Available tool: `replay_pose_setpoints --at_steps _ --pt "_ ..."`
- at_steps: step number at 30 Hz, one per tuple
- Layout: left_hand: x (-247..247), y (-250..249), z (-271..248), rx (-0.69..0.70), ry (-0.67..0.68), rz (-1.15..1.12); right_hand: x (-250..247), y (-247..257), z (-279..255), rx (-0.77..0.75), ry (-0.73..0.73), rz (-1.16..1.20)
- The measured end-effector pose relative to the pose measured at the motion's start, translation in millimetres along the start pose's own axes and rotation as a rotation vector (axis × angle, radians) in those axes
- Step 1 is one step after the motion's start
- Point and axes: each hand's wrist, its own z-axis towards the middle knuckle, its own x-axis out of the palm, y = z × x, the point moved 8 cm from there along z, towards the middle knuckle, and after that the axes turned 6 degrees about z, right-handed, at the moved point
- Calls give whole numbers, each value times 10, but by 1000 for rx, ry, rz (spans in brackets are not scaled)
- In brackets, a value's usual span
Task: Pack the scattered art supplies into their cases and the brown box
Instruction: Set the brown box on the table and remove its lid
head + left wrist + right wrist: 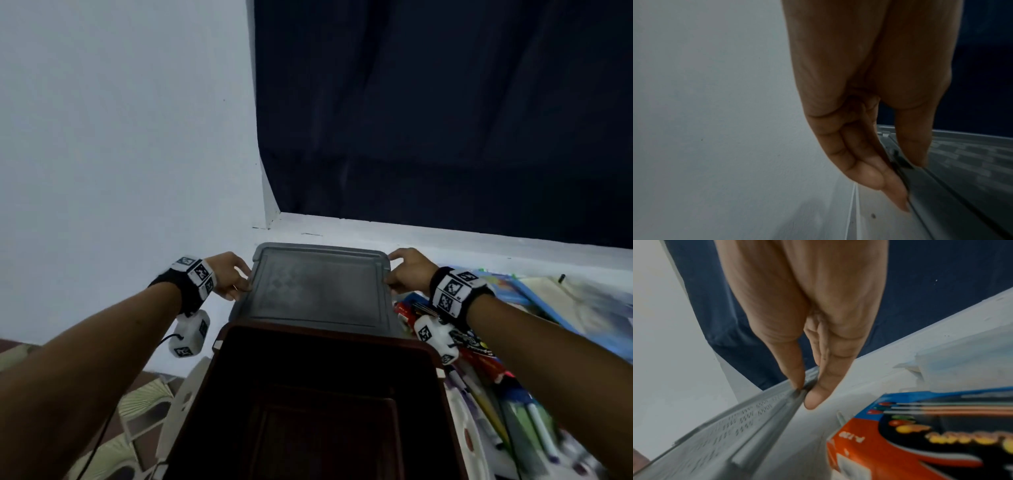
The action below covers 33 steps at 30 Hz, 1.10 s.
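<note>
I pinch the lid (317, 286) at 12 o'clock, left hand (231, 275) and right hand (407, 270) on opposite edges; the box (308, 404) lies nearer, at 6 o'clock, its mouth open.

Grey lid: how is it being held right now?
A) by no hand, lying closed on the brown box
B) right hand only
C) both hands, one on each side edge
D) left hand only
C: the left hand and the right hand each pinch a side edge of the grey lid, behind the open brown box.
</note>
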Motion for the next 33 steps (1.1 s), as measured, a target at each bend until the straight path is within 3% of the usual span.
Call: replay_pose_setpoints --at_steps 6,13,17,24,27,33 --pt "242 69 129 5 57 111 143 -203 15 83 81 -240" --pt "297 3 232 7 -28 224 193 -185 -50 -40 101 -670" --pt "290 -46 197 3 -61 300 145 -353 -63 -24 62 -844" --pt "301 -39 183 25 -73 293 -89 -504 -23 63 -65 -831" --pt "283 -42 172 29 -89 215 -119 -514 -27 17 -73 -775" --pt "202 -230 119 74 -40 297 -338 -233 -262 -124 -138 -688"
